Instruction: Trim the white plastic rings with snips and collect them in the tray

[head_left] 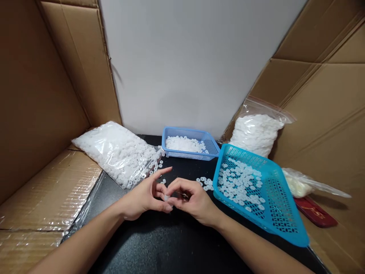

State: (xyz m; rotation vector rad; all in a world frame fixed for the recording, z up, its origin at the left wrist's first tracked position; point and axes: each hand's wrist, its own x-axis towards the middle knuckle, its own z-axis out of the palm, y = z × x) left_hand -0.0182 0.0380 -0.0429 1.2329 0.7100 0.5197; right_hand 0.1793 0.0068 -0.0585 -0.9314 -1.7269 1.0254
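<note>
My right hand (194, 198) is closed in a pinch, its thumb and forefinger at a small white plastic piece (166, 197). A small dark, shiny thing (185, 196) shows inside its curled fingers, too hidden to name. My left hand (148, 196) meets it from the left, forefinger stretched out and the other fingers curled in by the white piece. A whitish bit shows at the left thumb tip; what the curled left fingers hold is partly hidden. Loose white plastic rings (205, 182) lie on the black table (159, 243) just right of the hands.
A clear bag of white rings (119, 152) spills open at left. The blue basket (191, 154) at the back and the teal basket (285, 224) at right hold more rings. Behind stand a zip bag (253, 133), a small bag (299, 184), a red item (316, 213) and cardboard walls (327, 125).
</note>
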